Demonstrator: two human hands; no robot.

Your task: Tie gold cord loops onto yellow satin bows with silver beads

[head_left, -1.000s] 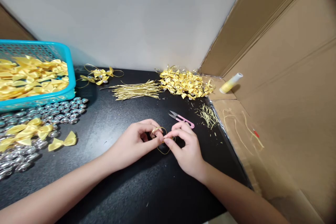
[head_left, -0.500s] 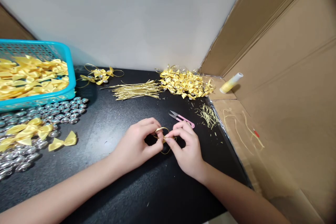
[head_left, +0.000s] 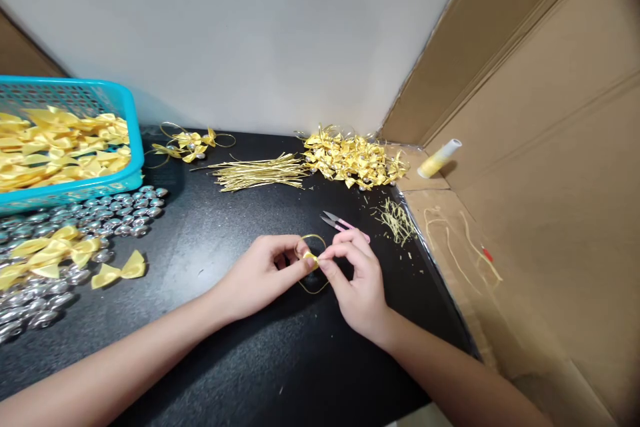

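Between my fingertips is a small yellow ribbon bow [head_left: 311, 258] with a loop of thin gold cord [head_left: 314, 291] curving above and below it. My left hand [head_left: 267, 275] pinches the bow between thumb and fingers. Against the bow's right side, my right hand [head_left: 357, 280] is closed in a pinch on the gold cord; the exact spot it grips is mostly hidden by the fingertips. Just beyond my right fingers lie pink-handled thread snips [head_left: 336, 220], partly covered by that hand.
A turquoise basket [head_left: 134, 140] of yellow bows stands at left, by silver beads [head_left: 135, 210] and a loose bow [head_left: 120, 270]. Gold cords [head_left: 263, 172], finished bows [head_left: 353, 159] and cord scraps [head_left: 399, 220] lie behind. Cardboard [head_left: 540, 180] walls the right; a tube [head_left: 440, 158] stands there.
The cord loop has opened out wider, and the yellow bow now shows between my fingertips. My left fingers have shifted their hold; both hands stay in nearly the same place.
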